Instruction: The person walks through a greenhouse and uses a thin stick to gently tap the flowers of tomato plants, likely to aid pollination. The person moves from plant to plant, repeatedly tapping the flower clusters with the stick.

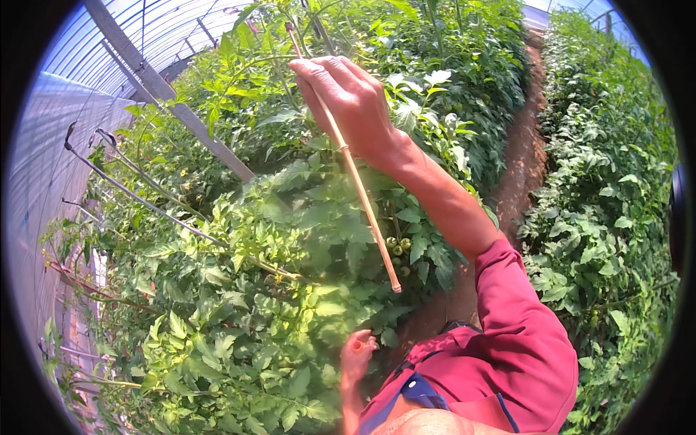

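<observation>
My right hand (348, 103) is raised at the upper middle, its fingers closed on a thin bamboo stick (361, 187). The stick slants from the tomato shoots at the top down to a blunt end above the leaves, and its far tip has a small dark reddish end. Beside my fingers runs a green tomato stem (266, 60). My left hand (359, 350) is low at the bottom middle, near my body, with fingers curled; whether it holds anything is unclear. Between the hands, a cluster of green tomatoes (398, 247) hangs among leaves.
Dense tomato plants (217, 304) fill the left and middle. A concrete post (206, 136) slants at the upper left, near plastic greenhouse sheeting (49, 163). Tied stems stick out leftward. A narrow soil path (519, 157) runs between this row and another plant row (598, 217) at right.
</observation>
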A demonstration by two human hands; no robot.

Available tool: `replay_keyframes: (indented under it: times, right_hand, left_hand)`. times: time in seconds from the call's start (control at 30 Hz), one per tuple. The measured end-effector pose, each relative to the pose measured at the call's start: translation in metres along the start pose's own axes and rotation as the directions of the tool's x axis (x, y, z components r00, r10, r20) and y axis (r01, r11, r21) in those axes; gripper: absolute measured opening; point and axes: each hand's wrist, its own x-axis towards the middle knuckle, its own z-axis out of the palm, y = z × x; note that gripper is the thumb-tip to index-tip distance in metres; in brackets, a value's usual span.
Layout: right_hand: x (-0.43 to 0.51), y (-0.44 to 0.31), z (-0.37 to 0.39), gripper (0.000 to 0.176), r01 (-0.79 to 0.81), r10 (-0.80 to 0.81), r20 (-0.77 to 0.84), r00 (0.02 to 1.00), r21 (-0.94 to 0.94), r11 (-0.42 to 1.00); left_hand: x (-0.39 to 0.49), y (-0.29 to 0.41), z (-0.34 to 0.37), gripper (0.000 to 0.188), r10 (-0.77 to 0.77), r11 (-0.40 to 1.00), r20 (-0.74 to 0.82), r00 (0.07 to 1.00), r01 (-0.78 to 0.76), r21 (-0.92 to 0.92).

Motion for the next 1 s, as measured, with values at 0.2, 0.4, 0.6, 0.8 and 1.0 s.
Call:
replay_keyframes:
  times: [0.2, 0.4, 0.6, 0.8, 1.0]
  right_hand:
    - [-0.012, 0.003, -0.088, 0.012, -0.201, 0.241, -0.075, 0.968, 0.348, 0.915]
    - [-0.048, 0.094, -0.201, 0.013, -0.251, 0.344, -0.085, 0.935, 0.528, 0.812]
    - [-0.102, 0.240, -0.296, 0.017, -0.414, 0.585, -0.095, 0.806, 0.615, 0.671]
    - [-0.134, 0.402, -0.344, 0.013, -0.687, 0.809, 0.025, 0.587, 0.545, 0.482]
    - [-0.140, 0.540, -0.285, 0.026, -0.798, 0.794, 0.204, 0.573, 0.359, 0.484]
  left_hand:
    - [0.025, 0.019, 0.040, 0.037, 0.020, 0.999, 0.121, 0.992, -0.026, 0.046]
    - [0.068, 0.036, 0.139, 0.037, -0.095, 0.989, 0.256, 0.962, 0.062, 0.135]
    - [0.128, 0.051, 0.281, 0.041, -0.083, 0.953, 0.459, 0.885, -0.065, 0.297]
    - [0.192, 0.083, 0.443, 0.037, -0.148, 0.956, 0.550, 0.822, -0.024, 0.293]
    - [0.229, 0.114, 0.544, 0.038, -0.199, 0.936, 0.540, 0.818, -0.004, 0.351]
